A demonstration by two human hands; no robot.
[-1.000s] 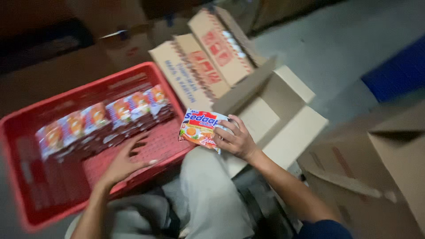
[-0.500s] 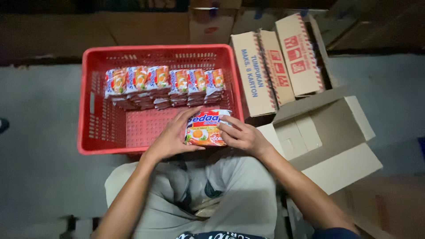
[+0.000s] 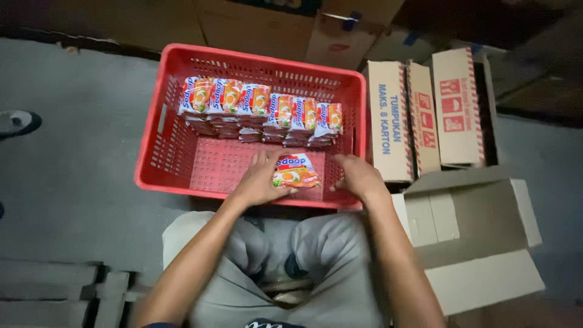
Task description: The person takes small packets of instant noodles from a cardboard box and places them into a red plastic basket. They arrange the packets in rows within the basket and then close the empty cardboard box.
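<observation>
A red plastic crate [image 3: 163, 159] stands on the floor in front of my knees. Along its far side lies a row of several stacked noodle packets [image 3: 260, 109]. My left hand [image 3: 260, 180] holds one more orange and white noodle packet [image 3: 296, 172] over the crate's near part. My right hand [image 3: 359, 176] hovers just to the right of that packet, over the crate's near right corner, fingers loosely curled and holding nothing.
An open cardboard box [image 3: 473, 237] with spread flaps sits at my right. More cardboard boxes [image 3: 419, 115] stand beyond it and behind the crate. A shoe [image 3: 17, 121] shows at the left edge. Wooden slats [image 3: 61, 294] lie at lower left.
The packet has passed from both hands to my left hand and moved down into the crate. My right hand has let go and drawn right.
</observation>
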